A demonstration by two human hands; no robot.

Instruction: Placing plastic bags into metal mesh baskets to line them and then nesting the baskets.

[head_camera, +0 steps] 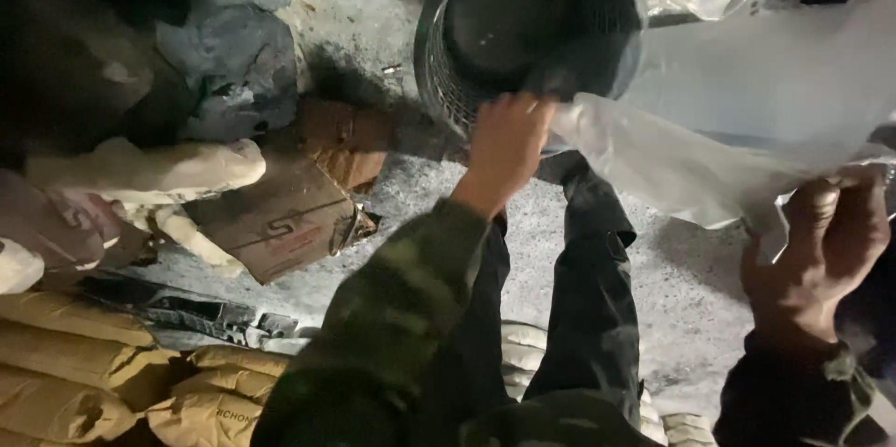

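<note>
A round cylindrical filter (527, 27) with a metal mesh wall and a dark end stands tilted at the top middle. My left hand (509, 144) grips its lower rim, fingers curled over the edge. A clear plastic bag (709, 120) spreads from the filter's right side across the right of the view. My right hand (826, 251) pinches the bag's lower edge at the far right. My dark trouser leg (588, 288) and camouflage sleeve (392, 307) fill the lower middle.
The floor is rough grey concrete (691, 298). Torn cardboard pieces (280, 218) lie at the middle left. Tan paper sacks (84, 372) are stacked at the lower left. Crumpled grey plastic (233, 46) sits at the upper left, with pale wrapped bundles (140, 167) below it.
</note>
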